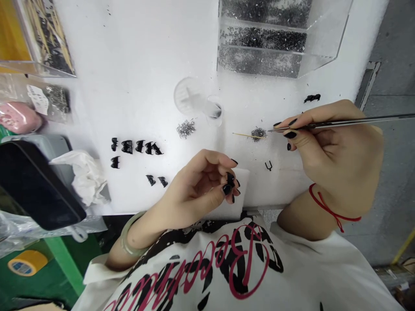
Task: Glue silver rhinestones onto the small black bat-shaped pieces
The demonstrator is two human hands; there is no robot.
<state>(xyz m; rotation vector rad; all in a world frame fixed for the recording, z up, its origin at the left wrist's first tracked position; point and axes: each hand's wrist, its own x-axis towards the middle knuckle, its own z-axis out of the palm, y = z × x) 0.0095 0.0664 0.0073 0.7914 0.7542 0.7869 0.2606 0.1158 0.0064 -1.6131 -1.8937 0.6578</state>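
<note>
The left hand [201, 188] is curled at the near edge of the white table [136, 77], thumb and fingertips pinched shut on a small black clip [230, 178]; the part is held up off the surface and turned toward the wearer, an attitude that appears to present its open side for fitting. The right hand [327, 147] grips a thin metal tool [350, 122] like a pen, fingers closed around the shaft; the tip lies low and points left at a small pile of tiny metal pieces [258, 133], almost touching it, a position that suits picking up one piece at a time. A thin wooden stick [246, 135] lies against that pile. A lone black U-shaped part [268, 165] sits between the two hands. To the left, further black clips [138, 147] stand in loose rows, well apart from the working area. Farther out, a second pile of metal pieces [186, 128] lies beside a small clear round dish [193, 98]; its contents cannot be determined. At the far edge, a clear plastic box [279, 39] holds a large quantity of dark, fine metal pieces in stepped levels. At far left, another clear tray [45, 39] holds dark small parts and wooden sticks.
</note>
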